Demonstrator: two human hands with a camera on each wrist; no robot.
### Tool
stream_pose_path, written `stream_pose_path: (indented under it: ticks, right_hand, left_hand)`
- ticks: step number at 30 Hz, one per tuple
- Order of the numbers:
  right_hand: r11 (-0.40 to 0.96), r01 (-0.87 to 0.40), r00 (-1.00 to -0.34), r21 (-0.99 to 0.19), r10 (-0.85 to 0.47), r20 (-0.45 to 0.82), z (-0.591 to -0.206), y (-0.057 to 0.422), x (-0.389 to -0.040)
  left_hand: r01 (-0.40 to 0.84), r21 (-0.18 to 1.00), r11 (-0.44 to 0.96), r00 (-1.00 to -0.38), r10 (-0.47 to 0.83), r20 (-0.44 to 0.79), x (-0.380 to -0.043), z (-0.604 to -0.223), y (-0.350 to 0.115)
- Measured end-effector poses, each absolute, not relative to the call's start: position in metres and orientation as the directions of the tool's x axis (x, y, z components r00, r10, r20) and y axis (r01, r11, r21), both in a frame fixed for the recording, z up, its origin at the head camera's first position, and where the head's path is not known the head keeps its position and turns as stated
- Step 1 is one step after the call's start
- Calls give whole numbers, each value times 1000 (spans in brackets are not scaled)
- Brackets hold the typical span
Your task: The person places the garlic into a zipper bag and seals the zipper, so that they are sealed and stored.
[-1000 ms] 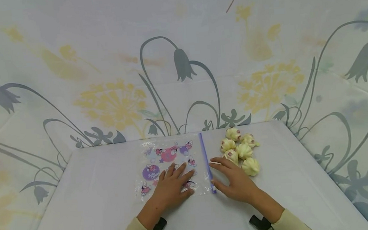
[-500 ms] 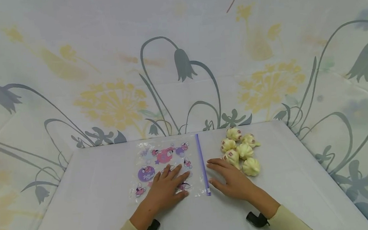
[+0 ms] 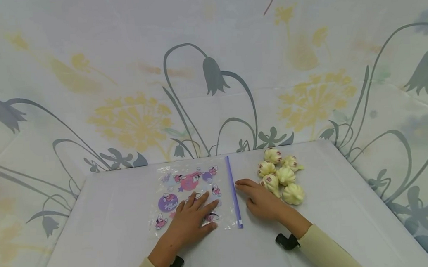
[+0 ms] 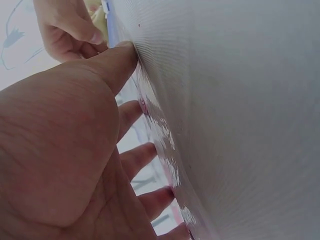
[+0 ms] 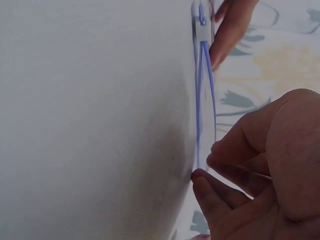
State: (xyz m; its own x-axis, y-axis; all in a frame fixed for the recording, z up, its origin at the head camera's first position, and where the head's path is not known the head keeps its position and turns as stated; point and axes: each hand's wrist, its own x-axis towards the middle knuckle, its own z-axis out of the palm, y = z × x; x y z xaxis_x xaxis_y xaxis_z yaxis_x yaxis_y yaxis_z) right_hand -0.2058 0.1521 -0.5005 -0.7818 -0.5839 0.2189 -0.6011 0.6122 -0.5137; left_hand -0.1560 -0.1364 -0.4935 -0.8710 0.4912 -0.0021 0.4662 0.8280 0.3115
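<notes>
A clear zip bag point(image 3: 165, 180) with pink and purple cartoon prints lies flat on the table, its purple slider strip point(image 3: 231, 186) facing right. My left hand point(image 3: 192, 220) rests spread on the bag's lower middle; in the left wrist view its fingertips point(image 4: 145, 150) press the plastic. At the strip, my right hand point(image 3: 261, 198) has its bent fingers touching or almost touching the bag's edge. From the right wrist, the two purple lips point(image 5: 214, 100) stand apart in the middle, below the white slider point(image 5: 202, 32). No firm pinch shows there.
Several garlic bulbs point(image 3: 285, 175), some with reddish marks, sit in a cluster right of the bag, just beyond my right hand. A white cloth covers the table point(image 3: 118, 206). Behind it hangs a flower-printed curtain point(image 3: 213, 121).
The bag has slid left with my left hand on it. My right hand has followed left, and its fingers have drawn together and bent at the purple strip.
</notes>
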Motion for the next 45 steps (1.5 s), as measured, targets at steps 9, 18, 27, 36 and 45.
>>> stream_pose_path:
  ticks: [9,18,27,36,45]
  right_hand:
    - [640,-593,-782,-488,-603,160,-502,149,-216]
    - [637,-592,-777,-494,-614,141,-503,147,-222]
    - [617,-605,-763,-504,-629,145,-503,146,-226]
    - [613,-587,-772,-529,-620,138,-504,145,-226]
    - [614,-597,-768,-516,-624,144,-507,142,-224]
  left_hand:
    - [476,312,823,-866,501,0,-157,-491,-139]
    - [501,330,800,-852,523,26,-159,-491,-141]
    - [501,318,805,-855,518,34,-161,-487,-137]
    - [577,341,742,-808,581,101,-169,-490,-121]
    - [613,294,733,-782,617,90,-170,-492,-102]
